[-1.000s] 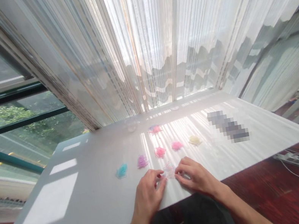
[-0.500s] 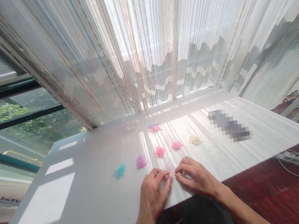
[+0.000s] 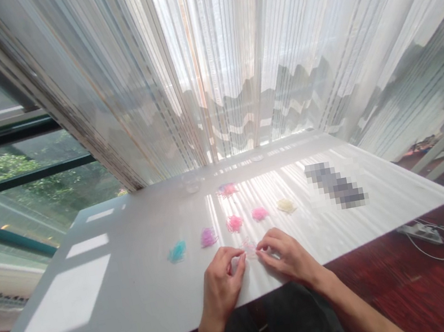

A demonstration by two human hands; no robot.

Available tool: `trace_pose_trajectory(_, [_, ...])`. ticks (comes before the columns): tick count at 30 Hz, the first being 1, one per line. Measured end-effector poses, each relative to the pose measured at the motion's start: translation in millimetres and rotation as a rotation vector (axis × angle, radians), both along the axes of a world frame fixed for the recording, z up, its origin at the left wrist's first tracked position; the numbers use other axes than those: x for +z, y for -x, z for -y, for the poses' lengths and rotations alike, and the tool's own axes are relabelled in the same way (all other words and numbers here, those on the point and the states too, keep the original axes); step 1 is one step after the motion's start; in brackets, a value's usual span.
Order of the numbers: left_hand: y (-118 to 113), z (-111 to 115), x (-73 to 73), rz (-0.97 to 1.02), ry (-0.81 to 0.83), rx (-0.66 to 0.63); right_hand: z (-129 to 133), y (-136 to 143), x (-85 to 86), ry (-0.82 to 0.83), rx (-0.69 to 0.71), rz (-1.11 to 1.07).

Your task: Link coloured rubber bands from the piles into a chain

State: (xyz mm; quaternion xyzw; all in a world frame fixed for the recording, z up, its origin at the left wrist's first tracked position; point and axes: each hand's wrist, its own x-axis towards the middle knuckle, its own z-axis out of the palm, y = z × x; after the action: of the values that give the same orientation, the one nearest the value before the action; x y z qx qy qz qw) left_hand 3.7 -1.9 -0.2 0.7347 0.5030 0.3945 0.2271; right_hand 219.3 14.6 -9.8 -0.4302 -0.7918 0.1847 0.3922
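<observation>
My left hand point(image 3: 220, 280) rests near the table's front edge, thumb and fingertips pinched together. Facing it, a small gap away, my right hand point(image 3: 284, 252) is pinched as well. What either pinch holds is too small to make out. Between and just beyond the fingertips lies a small pale pink tangle point(image 3: 249, 247). Behind the hands sit small heaps of thin strands or loops: teal point(image 3: 177, 251), purple point(image 3: 208, 237), bright pink point(image 3: 234, 223), lighter pink point(image 3: 259, 213) and cream point(image 3: 286, 205). Farther back is a mixed pink and blue heap point(image 3: 227, 190).
A clear round container point(image 3: 192, 184) stands near the back edge of the white table point(image 3: 139, 283), with a small clear round item point(image 3: 257, 158) to its right. A blurred dark object point(image 3: 335, 185) lies at the right. Curtains hang behind. A power strip point(image 3: 423, 233) is on the floor.
The fingertips of my two hands have moved apart, widening the gap over the pale pink tangle. Both hands stay pinched. The view has shifted slightly.
</observation>
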Motion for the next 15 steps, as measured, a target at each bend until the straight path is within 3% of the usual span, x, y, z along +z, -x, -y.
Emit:
trace_pose_trajectory(8, [2,2,-1.8,0.046,0.01,0.01,-5,12,7.9,-0.065,0.064,-0.029])
trace_pose_trajectory(15, [2,3,-1.8,0.025,0.009,0.022,-10,19,4.7,-0.075,0.107,-0.076])
